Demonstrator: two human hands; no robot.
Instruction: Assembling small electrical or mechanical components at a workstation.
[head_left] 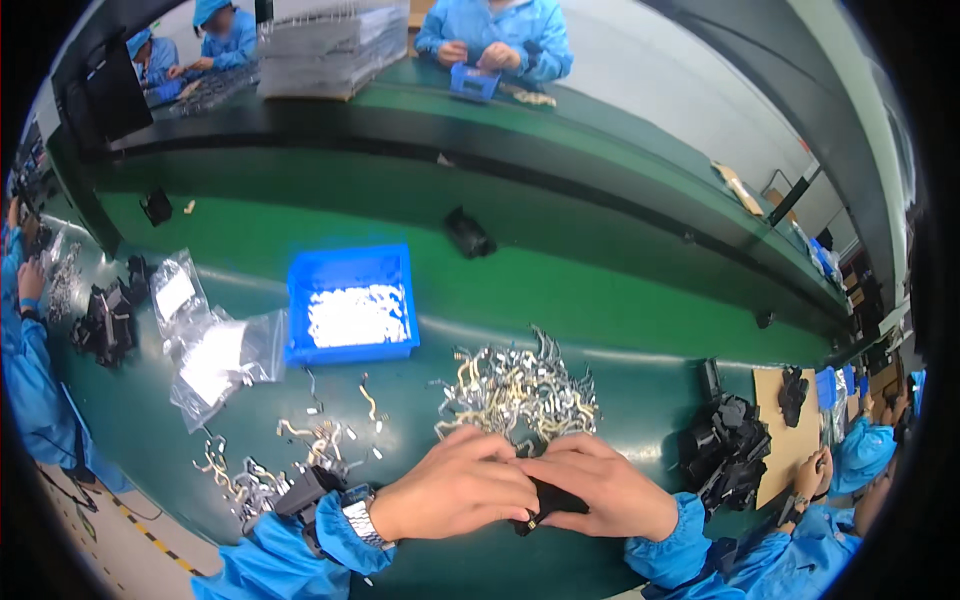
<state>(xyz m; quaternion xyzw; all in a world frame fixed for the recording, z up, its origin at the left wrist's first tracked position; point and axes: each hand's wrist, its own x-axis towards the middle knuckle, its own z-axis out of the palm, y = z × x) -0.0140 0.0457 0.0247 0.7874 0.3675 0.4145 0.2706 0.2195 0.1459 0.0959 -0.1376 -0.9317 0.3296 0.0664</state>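
Observation:
Both of my hands meet over a small black plastic part (pixel 552 502) just above the green table's near side. My left hand (pixel 458 487), with a metal-banded watch (pixel 362 522) at the wrist, is closed on the part's left side. Around its right side, my right hand (pixel 600 487) curls with the thumb underneath. My fingers cover much of the part, so its full shape is hidden. Directly beyond my hands lies a pile of short white, grey and yellowish cable pieces with connectors (pixel 520 390).
A blue bin (pixel 350 262) of small white pieces stands beyond and left, beside clear plastic bags (pixel 205 355). More cable pieces (pixel 250 485) lie near my left forearm. Black parts are heaped at right (pixel 728 450) and far left (pixel 105 325). Co-workers sit on both sides and opposite.

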